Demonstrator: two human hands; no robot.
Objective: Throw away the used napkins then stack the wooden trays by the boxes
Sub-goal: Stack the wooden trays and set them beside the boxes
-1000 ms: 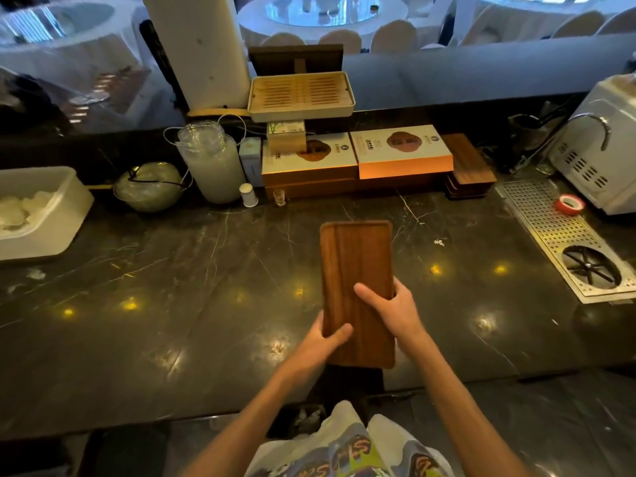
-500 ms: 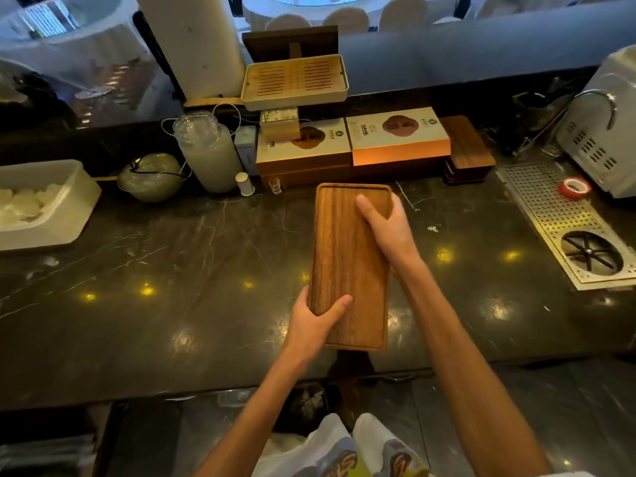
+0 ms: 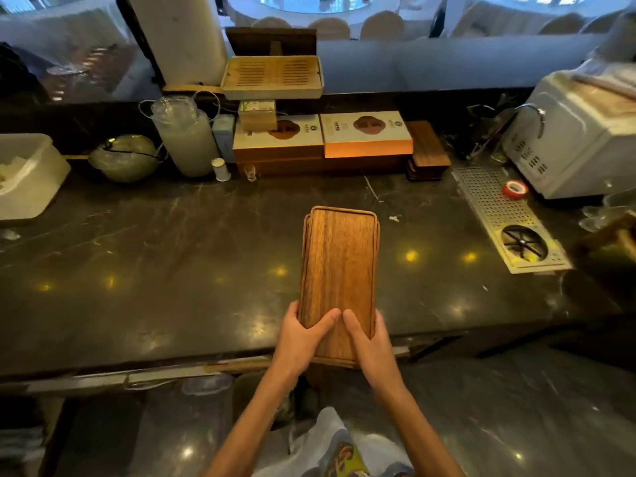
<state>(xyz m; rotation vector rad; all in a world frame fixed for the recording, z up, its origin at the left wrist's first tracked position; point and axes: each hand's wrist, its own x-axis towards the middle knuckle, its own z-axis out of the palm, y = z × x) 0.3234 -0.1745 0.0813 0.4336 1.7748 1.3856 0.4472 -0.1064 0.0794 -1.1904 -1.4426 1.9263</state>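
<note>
A stack of long wooden trays (image 3: 339,266) lies lengthwise on the dark marble counter (image 3: 172,256), its near end over the counter's front edge. My left hand (image 3: 303,333) grips the near left corner, thumb on top. My right hand (image 3: 366,339) grips the near right corner, thumb on top. At the back stand two flat boxes (image 3: 323,136), white and orange. Right of them sits another stack of dark wooden trays (image 3: 426,151). No napkins lie on the trays.
A white bin (image 3: 31,173) stands at far left. A green bowl (image 3: 124,158), a cloudy jar (image 3: 184,136) and a slatted tray (image 3: 272,77) line the back. A metal drain grid (image 3: 506,215) with red tape (image 3: 515,189) and a white machine (image 3: 578,139) are at right.
My right hand slid from the tray's far end back to the near right corner. The trays now rest squared together, nearer the counter's front edge. The view shifted slightly.
</note>
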